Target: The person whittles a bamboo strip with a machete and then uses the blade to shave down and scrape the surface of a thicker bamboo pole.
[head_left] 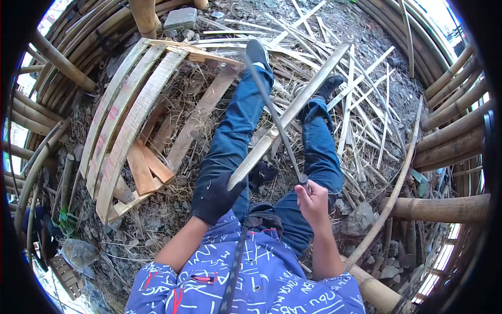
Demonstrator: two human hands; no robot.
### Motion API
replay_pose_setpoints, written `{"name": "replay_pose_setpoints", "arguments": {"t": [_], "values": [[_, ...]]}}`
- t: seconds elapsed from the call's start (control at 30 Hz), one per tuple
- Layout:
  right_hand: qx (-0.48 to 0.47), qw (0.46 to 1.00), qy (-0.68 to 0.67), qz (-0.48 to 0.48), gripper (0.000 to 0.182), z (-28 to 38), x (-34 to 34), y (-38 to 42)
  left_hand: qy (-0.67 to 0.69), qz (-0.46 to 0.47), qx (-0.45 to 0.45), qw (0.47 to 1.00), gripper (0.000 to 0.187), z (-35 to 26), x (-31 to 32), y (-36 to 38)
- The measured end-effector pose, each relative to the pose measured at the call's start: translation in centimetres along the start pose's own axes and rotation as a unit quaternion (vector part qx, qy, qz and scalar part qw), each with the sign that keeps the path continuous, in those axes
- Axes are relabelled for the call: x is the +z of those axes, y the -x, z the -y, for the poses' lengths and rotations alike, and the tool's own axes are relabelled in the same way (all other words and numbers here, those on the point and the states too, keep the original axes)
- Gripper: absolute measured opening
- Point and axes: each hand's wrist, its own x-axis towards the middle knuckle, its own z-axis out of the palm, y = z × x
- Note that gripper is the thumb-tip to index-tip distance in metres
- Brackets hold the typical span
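Seen from the head camera, the left hand (214, 198), in a dark glove, is clenched around the near end of a bamboo strip (293, 107) that slants far-right over the legs. Right hand (312, 201): grip clenched on the handle of a long knife (272, 110), whose blade crosses the strip. Bamboo slats (123, 123) lie left.

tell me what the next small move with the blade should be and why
Probably draw the long blade down along the bamboo strip, shaving toward the body. The gloved left hand grips the strip's near end, propped out over the legs, and the bare right hand holds the blade's handle with the blade laid across the strip around its middle. Split slats littering the ground suggest repeated strokes.
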Motion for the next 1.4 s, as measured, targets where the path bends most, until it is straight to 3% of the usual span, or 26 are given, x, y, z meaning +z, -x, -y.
{"name": "replay_pose_setpoints", "arguments": {"t": [0.03, 0.13, 0.17, 0.3, 0.37, 0.43, 0.5, 0.77, 0.83, 1.4], "values": [[-0.028, 0.996, 0.079, -0.006, 0.046, 0.4, -0.1, -0.6, 0.000, 0.003, 0.002, 1.000, 0.040, 0.0, -0.1, 0.4], [-0.032, 0.987, 0.157, 0.006, 0.044, 1.9, -0.8, -1.5, -0.030, -0.069, 0.120, 0.990, 0.035, -0.5, -1.1, 1.7], [-0.056, 0.973, 0.222, 0.020, 0.045, 2.1, -1.1, -1.7, -0.028, -0.068, 0.120, 0.990, 0.035, -0.2, -1.3, 2.2], [-0.074, 0.958, 0.275, 0.024, 0.048, 2.9, -1.9, -2.0, -0.066, -0.043, 0.108, 0.991, 0.034, 0.3, -1.6, 3.8], [-0.144, 0.935, 0.325, 0.005, 0.050, 2.6, -2.7, -2.2, -0.057, -0.041, 0.103, 0.992, 0.035, 0.4, -1.5, 4.4], [-0.149, 0.928, 0.341, 0.008, 0.053, 2.1, -3.2, -2.2, -0.063, -0.099, 0.127, 0.985, 0.036, 0.4, -1.2, 5.0], [-0.183, 0.910, 0.372, 0.006, 0.054, 1.8, -3.6, -2.2, -0.051, -0.081, 0.118, 0.988, 0.036, -0.4, -2.0, 5.1], [-0.228, 0.897, 0.379, 0.002, 0.061, 0.1, -4.1, -2.1, -0.065, -0.069, 0.101, 0.990, 0.037, -0.4, -2.4, 6.4], [-0.236, 0.892, 0.387, 0.004, 0.061, -0.1, -4.4, -2.2, -0.029, -0.031, 0.053, 0.998, 0.037, -0.9, -3.0, 6.4], [-0.285, 0.858, 0.426, 0.024, 0.059, -0.9, -5.3, -2.1, -0.059, -0.014, 0.038, 0.997, 0.034, -0.2, -4.8, 7.8]]}}
